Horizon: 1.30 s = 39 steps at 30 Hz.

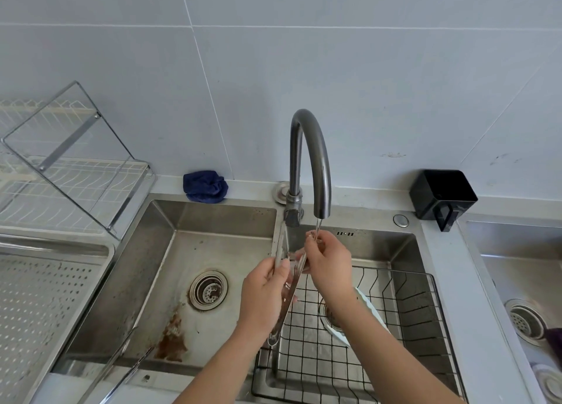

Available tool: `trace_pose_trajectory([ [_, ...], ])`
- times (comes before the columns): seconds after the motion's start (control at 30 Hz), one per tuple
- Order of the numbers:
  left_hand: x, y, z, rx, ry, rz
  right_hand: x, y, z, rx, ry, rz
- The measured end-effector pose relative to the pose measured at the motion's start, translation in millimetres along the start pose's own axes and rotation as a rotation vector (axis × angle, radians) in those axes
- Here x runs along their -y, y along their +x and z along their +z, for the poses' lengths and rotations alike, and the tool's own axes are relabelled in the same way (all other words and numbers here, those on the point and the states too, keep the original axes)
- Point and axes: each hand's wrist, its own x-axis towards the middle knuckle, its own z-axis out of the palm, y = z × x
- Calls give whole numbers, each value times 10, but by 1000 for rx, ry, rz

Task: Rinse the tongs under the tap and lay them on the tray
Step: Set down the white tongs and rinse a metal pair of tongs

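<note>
Tongs [279, 248] held over sink [170, 251] under thin stream from tap [310, 148]. Left hand [264, 291] grips them mid-length; right hand [328, 260] pinches one tip (hinge end points down). Perforated tray [45, 297] far left.

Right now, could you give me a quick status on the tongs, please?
Left hand grips tongs mid-length; right hand pinches one tip under the tap stream. Tongs not yet on tray at left. Nothing in the way.

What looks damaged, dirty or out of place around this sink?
A brown, rust-like stain marks the floor of the sink, just in front of the drain. The drain's rim is browned too. It looks like corrosion or dried residue. Nothing else stands out.
</note>
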Motion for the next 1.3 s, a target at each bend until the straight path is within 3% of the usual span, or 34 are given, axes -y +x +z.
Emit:
trace_pose_trajectory([
  [0.1,49,-55,6,2,137,114,-12,-30,-41,-79,-92,19],
  [0.27,118,-129,-8,-8,218,170,-26,-76,-93,-64,-271,6],
  [0.47,163,-145,-68,-36,303,163,25,12,-200,200,-206,113],
  [0.63,130,-101,-74,-44,293,144,48,57,-167,125,-420,-34],
  [0.87,77,-134,-131,-127,578,246,72,35,-152,318,270,240],
  [1.07,-13,-137,-98,-194,781,427,30,13,-28,106,146,118],
  [1.23,46,-151,-156,-207,836,480,8,83,-62,254,173,189],
  [1.3,44,-157,-159,-200,818,472,-13,98,-89,225,143,151],
])
